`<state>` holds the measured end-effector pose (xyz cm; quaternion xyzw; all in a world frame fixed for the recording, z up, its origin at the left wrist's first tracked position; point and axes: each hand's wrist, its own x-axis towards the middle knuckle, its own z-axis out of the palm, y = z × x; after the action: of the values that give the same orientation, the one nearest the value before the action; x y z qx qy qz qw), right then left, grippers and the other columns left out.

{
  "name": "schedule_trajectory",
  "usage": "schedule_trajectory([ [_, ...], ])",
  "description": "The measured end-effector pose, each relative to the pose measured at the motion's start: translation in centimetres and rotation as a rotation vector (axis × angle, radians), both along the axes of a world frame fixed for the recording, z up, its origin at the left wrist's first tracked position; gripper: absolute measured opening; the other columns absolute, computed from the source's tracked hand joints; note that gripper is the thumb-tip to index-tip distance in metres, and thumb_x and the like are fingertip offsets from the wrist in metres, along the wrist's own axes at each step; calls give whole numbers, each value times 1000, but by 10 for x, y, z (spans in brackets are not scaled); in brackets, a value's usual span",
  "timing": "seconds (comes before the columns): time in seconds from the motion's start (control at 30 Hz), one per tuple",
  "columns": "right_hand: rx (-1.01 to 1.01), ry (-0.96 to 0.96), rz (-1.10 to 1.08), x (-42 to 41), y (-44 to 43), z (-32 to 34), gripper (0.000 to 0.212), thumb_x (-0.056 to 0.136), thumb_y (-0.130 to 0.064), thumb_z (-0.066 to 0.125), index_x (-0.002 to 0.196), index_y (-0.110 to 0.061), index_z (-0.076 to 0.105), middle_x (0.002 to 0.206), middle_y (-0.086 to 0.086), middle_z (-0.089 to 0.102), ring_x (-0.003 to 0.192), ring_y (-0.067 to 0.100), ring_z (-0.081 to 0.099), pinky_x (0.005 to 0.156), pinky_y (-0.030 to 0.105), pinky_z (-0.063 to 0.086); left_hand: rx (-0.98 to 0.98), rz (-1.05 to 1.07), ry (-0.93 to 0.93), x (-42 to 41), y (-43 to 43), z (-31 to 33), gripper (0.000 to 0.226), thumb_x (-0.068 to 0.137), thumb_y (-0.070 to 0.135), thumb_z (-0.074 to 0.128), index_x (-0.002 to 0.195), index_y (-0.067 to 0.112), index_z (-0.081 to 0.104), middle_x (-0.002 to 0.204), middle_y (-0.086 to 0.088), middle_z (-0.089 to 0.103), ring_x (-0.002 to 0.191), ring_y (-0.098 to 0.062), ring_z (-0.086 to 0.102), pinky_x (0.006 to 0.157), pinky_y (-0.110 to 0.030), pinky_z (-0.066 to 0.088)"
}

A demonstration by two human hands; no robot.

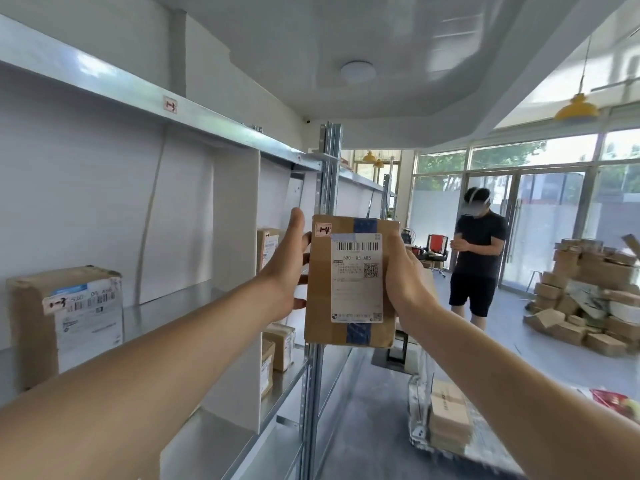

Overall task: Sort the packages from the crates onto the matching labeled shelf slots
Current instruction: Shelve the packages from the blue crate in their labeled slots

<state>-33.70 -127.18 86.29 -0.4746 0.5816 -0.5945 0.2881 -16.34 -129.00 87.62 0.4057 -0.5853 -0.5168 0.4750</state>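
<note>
— Where is the package, and which way does it point?
— The package [351, 284] is held up in the air just in front of the metal shelf [166, 306]. It stands upright, long axis vertical, labelled face towards the camera. It is a flat, rectangular brown cardboard box with a white shipping label [356, 277] and a strip of blue tape [365, 224] running top to bottom.
— And the hands?
— The left hand [287, 268] grips its left edge, thumb pointing up; the right hand [405, 275] is wrapped round the right edge.
— Around it?
— A white divider [239, 271] stands on the shelf behind the left hand, and a bulkier cardboard box [65, 323] stands upright at far left. Another person [479, 258] stands well beyond, near a heap of cartons [588, 296].
</note>
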Motion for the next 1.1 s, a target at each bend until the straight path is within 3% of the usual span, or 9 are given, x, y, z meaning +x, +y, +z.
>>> schedule_trajectory([
  [0.07, -4, 2, 10, -5, -18, 0, 70, 93, -79, 29, 118, -25, 66, 106, 3, 73, 95, 26, 70, 81, 42, 58, -9, -1, -11, -8, -17, 0, 94, 72, 94, 14, 140, 43, 52, 140, -2, 58, 129, -30, 51, 104, -58, 38],
  [0.17, -7, -42, 46, -15, -56, -1, 91, 70, -94, 27, 120, -30, 67, 106, 2, 76, 94, 28, 74, 87, 52, 60, -26, 12, -31, -21, -45, 2, 104, 57, 95, 18, 140, 43, 53, 141, -3, 58, 131, -32, 50, 110, -64, 34],
  [0.27, -17, -55, 80, -31, -100, 0, 96, 63, -94, 27, 122, -30, 67, 105, 2, 77, 94, 29, 74, 88, 54, 60, -29, 43, -28, -38, -79, 7, 104, 57, 95, 18, 140, 43, 54, 141, -4, 58, 132, -33, 50, 108, -62, 36],
  [0.4, -46, -26, 106, -55, -155, 9, 94, 65, -93, 24, 121, -30, 66, 106, 2, 76, 97, 28, 72, 92, 56, 58, -33, 90, 4, -63, -132, 14, 90, 78, 91, 12, 140, 41, 54, 139, -5, 59, 127, -31, 53, 88, -46, 46],
  [0.6, -30, -10, 210, -79, -231, 20, 97, 61, -90, 25, 118, -25, 66, 106, 6, 74, 97, 30, 71, 91, 55, 58, -28, 179, 10, -90, -200, 21, 88, 85, 87, 8, 141, 37, 54, 136, -7, 62, 122, -30, 56, 79, -40, 47],
  [0.77, -16, -15, 248, -84, -291, 15, 97, 60, -93, 24, 120, -29, 66, 107, 5, 74, 98, 30, 71, 92, 56, 57, -41, 227, 16, -98, -248, 19, 83, 90, 81, 6, 137, 35, 57, 122, -3, 68, 101, -19, 62, 69, -33, 45],
  [0.9, -15, -33, 291, -78, -340, 13, 98, 57, -93, 23, 116, -30, 69, 104, 4, 76, 98, 30, 72, 93, 56, 57, -59, 290, 46, -97, -289, 15, 72, 95, 75, 6, 106, 38, 67, 90, 7, 72, 87, -13, 64, 67, -32, 45],
  [0.97, -13, -58, 297, -73, -356, 12, 97, 57, -92, 25, 114, -28, 69, 105, 6, 76, 99, 31, 72, 93, 57, 58, -73, 323, 39, -96, -304, 17, 67, 97, 72, 6, 91, 39, 64, 84, 8, 71, 85, -13, 63, 71, -34, 46],
  [1.1, -30, -92, 342, -64, -394, 13, 97, 58, -87, 28, 119, -23, 68, 108, 7, 75, 101, 30, 72, 93, 55, 58, -88, 371, 30, -89, -343, 23, 67, 98, 71, 6, 83, 38, 62, 65, 10, 71, 79, -13, 63, 65, -31, 44],
])
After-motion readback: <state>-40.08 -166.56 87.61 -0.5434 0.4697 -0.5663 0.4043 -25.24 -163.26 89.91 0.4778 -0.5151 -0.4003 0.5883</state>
